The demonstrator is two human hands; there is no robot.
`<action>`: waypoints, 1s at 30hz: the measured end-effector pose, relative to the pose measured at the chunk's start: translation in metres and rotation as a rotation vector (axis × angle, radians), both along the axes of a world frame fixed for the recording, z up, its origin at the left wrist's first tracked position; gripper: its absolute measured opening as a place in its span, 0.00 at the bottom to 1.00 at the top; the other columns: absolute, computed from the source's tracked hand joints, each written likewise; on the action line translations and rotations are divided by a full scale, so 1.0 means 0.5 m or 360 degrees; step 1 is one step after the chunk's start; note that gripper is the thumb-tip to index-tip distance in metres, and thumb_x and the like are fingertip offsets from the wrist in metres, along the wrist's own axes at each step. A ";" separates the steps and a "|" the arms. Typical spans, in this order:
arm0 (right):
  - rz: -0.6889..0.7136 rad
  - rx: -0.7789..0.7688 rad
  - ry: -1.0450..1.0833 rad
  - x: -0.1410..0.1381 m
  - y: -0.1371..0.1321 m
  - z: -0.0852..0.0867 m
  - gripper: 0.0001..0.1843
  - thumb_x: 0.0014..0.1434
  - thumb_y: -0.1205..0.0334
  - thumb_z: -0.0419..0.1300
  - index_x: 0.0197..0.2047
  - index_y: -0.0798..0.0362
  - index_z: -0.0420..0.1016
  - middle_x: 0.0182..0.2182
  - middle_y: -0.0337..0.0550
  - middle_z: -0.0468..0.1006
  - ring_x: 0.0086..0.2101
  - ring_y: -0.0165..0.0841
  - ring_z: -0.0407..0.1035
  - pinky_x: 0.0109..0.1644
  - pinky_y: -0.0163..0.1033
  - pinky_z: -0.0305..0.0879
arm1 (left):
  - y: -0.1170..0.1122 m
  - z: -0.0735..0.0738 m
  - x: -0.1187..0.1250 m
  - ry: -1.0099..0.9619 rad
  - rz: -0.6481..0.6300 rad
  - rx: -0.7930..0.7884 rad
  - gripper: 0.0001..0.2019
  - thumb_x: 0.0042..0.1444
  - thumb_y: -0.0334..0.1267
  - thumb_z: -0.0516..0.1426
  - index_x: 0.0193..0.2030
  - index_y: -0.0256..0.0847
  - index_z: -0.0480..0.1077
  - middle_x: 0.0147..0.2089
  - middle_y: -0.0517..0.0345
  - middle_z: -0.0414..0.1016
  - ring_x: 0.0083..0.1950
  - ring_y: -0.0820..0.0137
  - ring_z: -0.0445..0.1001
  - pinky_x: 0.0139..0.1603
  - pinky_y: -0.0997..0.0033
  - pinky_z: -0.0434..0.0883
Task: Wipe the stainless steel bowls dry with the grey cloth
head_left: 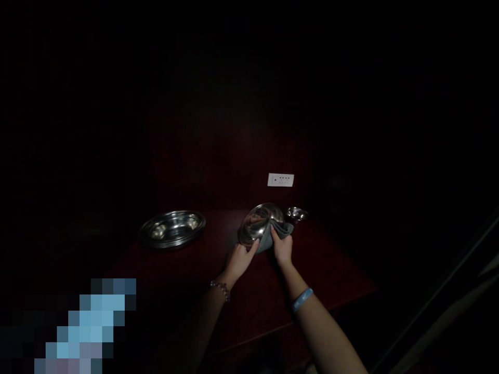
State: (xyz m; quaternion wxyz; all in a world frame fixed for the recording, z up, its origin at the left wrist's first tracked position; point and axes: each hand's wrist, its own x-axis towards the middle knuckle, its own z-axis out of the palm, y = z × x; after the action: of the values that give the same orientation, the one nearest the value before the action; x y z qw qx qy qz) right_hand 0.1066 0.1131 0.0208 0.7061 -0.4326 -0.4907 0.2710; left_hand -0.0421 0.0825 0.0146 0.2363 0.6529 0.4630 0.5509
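In a very dark room, my left hand (242,258) grips the lower rim of a steel bowl (255,221) that is tilted up toward me above a dark red table (195,270). My right hand (282,248) is closed on a grey cloth (275,232) pressed against the bowl's right side. A beaded bracelet is on my left wrist and a light blue band on my right forearm.
A wide steel basin (172,228) sits on the table to the left. A small steel bowl (296,213) stands behind my right hand. A white wall socket plate (280,179) is on the back wall. A blurred light blue patch fills the lower left corner.
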 end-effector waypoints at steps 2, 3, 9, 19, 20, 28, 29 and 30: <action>0.0072 0.0017 0.0017 -0.002 0.003 -0.002 0.22 0.52 0.49 0.64 0.45 0.56 0.81 0.44 0.50 0.82 0.46 0.43 0.77 0.52 0.47 0.71 | 0.010 -0.005 0.004 -0.0025 -0.0038 0.0025 0.21 0.59 0.48 0.54 0.54 0.37 0.71 0.53 0.44 0.77 0.58 0.59 0.73 0.61 0.56 0.67; 0.0102 0.0027 0.0035 -0.002 0.005 -0.003 0.22 0.52 0.49 0.64 0.45 0.55 0.80 0.44 0.49 0.82 0.46 0.43 0.76 0.52 0.48 0.71 | 0.013 -0.003 0.004 -0.0096 -0.0041 0.0038 0.21 0.60 0.48 0.53 0.53 0.37 0.71 0.53 0.44 0.77 0.57 0.60 0.74 0.61 0.57 0.67; 0.0296 -0.0049 0.0043 0.006 0.010 -0.012 0.22 0.51 0.50 0.65 0.46 0.54 0.80 0.44 0.47 0.82 0.45 0.42 0.77 0.52 0.48 0.71 | -0.001 0.035 -0.020 -0.0301 0.0259 -0.0056 0.23 0.60 0.54 0.50 0.43 0.35 0.76 0.42 0.45 0.81 0.43 0.59 0.79 0.44 0.65 0.73; -0.0031 -0.0289 -0.0005 0.027 0.018 -0.033 0.21 0.50 0.47 0.64 0.39 0.56 0.82 0.38 0.49 0.84 0.40 0.44 0.78 0.45 0.45 0.73 | -0.017 0.035 -0.035 0.0157 0.0331 -0.0202 0.25 0.59 0.60 0.49 0.48 0.44 0.74 0.37 0.53 0.81 0.36 0.64 0.78 0.35 0.71 0.68; -0.0068 -0.0321 0.0012 0.029 0.019 -0.034 0.22 0.51 0.47 0.63 0.39 0.57 0.82 0.38 0.50 0.84 0.41 0.44 0.78 0.46 0.45 0.73 | -0.019 0.035 -0.035 0.0271 0.0361 -0.0198 0.25 0.59 0.59 0.50 0.52 0.46 0.72 0.40 0.53 0.81 0.38 0.64 0.78 0.35 0.71 0.68; -0.0175 -0.0429 0.0052 0.028 0.026 -0.035 0.23 0.53 0.49 0.62 0.43 0.59 0.81 0.42 0.52 0.83 0.43 0.43 0.78 0.47 0.40 0.72 | -0.032 0.047 -0.038 0.0648 0.0439 0.0225 0.34 0.61 0.50 0.52 0.70 0.45 0.46 0.64 0.49 0.67 0.56 0.63 0.73 0.51 0.64 0.72; -0.0189 -0.0442 0.0025 0.028 0.026 -0.034 0.22 0.53 0.50 0.62 0.43 0.59 0.82 0.42 0.52 0.83 0.44 0.42 0.78 0.48 0.39 0.72 | -0.034 0.049 -0.037 0.0686 0.0429 0.0283 0.32 0.62 0.49 0.52 0.70 0.45 0.46 0.65 0.50 0.65 0.59 0.62 0.71 0.54 0.63 0.71; -0.0195 -0.0445 -0.0007 0.027 0.025 -0.032 0.21 0.54 0.50 0.62 0.43 0.59 0.82 0.41 0.52 0.83 0.44 0.42 0.78 0.48 0.39 0.72 | -0.035 0.051 -0.036 0.0727 0.0417 0.0334 0.31 0.62 0.47 0.51 0.70 0.46 0.48 0.66 0.50 0.64 0.61 0.62 0.68 0.57 0.61 0.69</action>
State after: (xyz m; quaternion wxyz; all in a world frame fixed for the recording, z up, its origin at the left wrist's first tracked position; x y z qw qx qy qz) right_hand 0.1201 0.1257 0.0046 0.6532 -0.5564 -0.4224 0.2921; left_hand -0.0601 0.0649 0.0401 -0.0164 0.7157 0.5251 0.4603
